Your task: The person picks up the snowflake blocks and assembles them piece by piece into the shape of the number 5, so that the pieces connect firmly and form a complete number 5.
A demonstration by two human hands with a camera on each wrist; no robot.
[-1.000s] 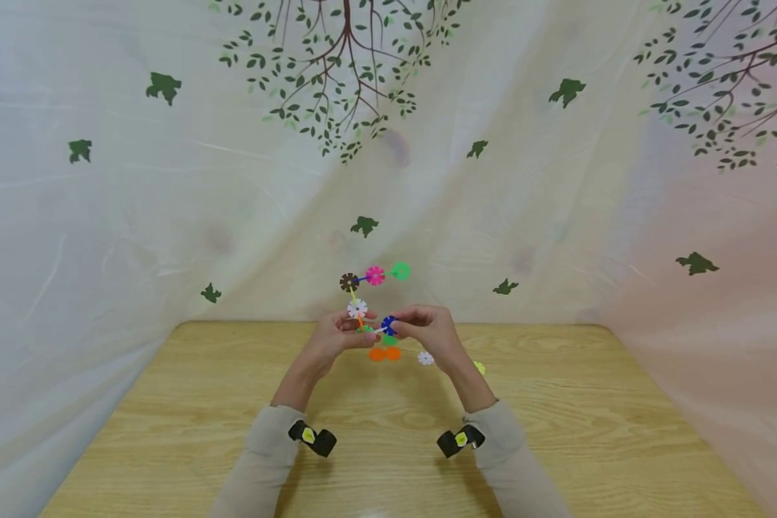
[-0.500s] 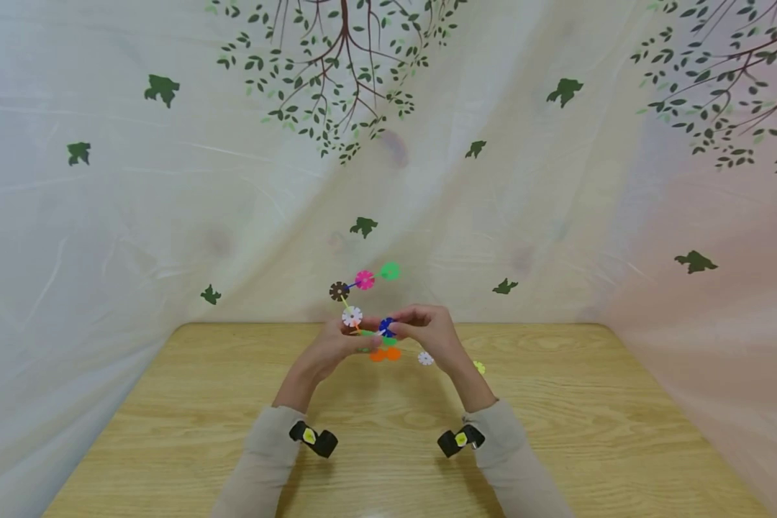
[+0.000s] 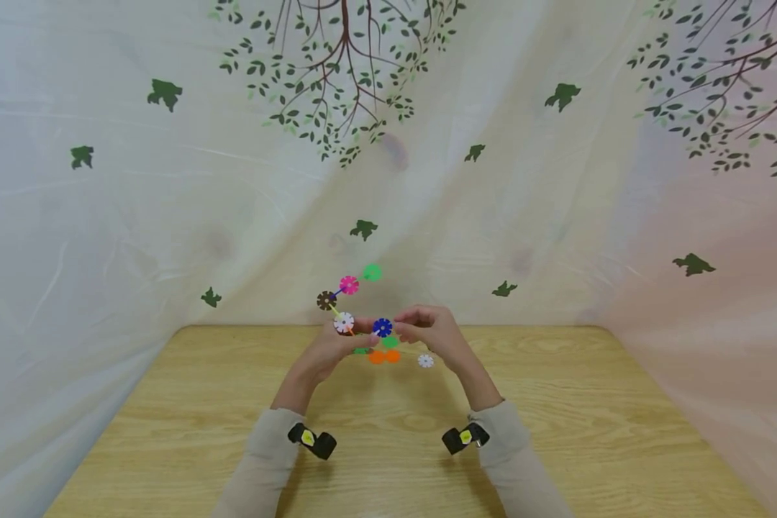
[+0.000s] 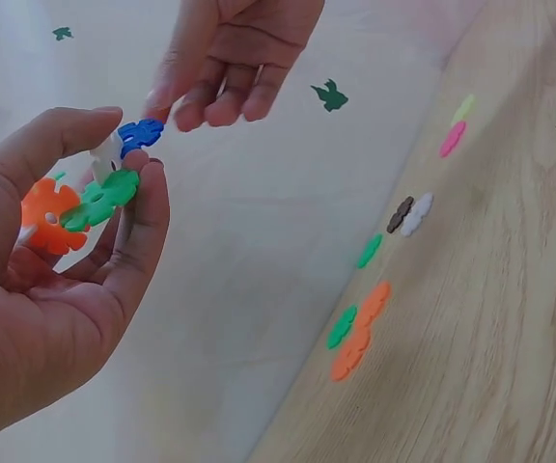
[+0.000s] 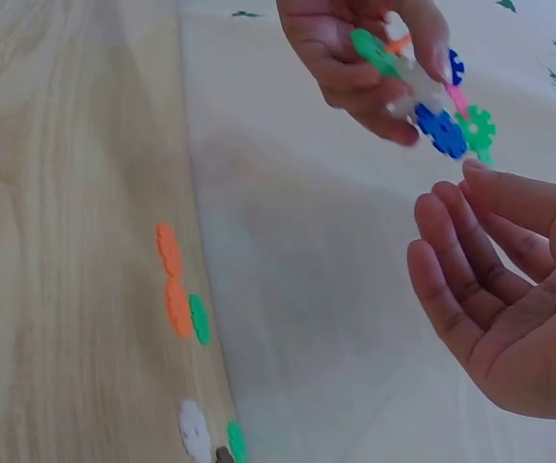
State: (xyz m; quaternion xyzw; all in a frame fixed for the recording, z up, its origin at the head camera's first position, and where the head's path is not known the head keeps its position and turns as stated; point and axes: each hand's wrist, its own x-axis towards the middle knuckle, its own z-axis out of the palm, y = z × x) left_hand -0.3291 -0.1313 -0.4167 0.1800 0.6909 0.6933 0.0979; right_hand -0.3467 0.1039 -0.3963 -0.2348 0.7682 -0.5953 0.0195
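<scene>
My left hand (image 3: 326,351) pinches a chain of interlocking snowflake discs between thumb and fingers. From its raised end the chain runs through a green disc (image 3: 372,273), a pink disc (image 3: 349,285), a brown disc (image 3: 326,301) and a white disc (image 3: 344,322). In the left wrist view an orange disc (image 4: 51,214) and a green disc (image 4: 104,201) lie within the grip. A blue disc (image 3: 382,327) sticks out past the fingertips, joined to a white disc (image 4: 105,159). My right hand (image 3: 439,337) is just right of the blue disc, holding nothing, its fingers loosely bent.
On the wooden table (image 3: 388,446) lie two orange discs (image 4: 363,328), a green disc (image 4: 342,327) beside them, another green disc (image 4: 370,251), a brown disc (image 4: 401,214), a white disc (image 4: 417,214), a pink disc (image 4: 453,140) and a yellow disc (image 4: 464,108). A printed cloth (image 3: 388,187) hangs behind.
The chain has swung left and its upper end has tilted over. My right hand has let go of the blue disc and drawn slightly right, its arm now covering the yellow disc in the head view.
</scene>
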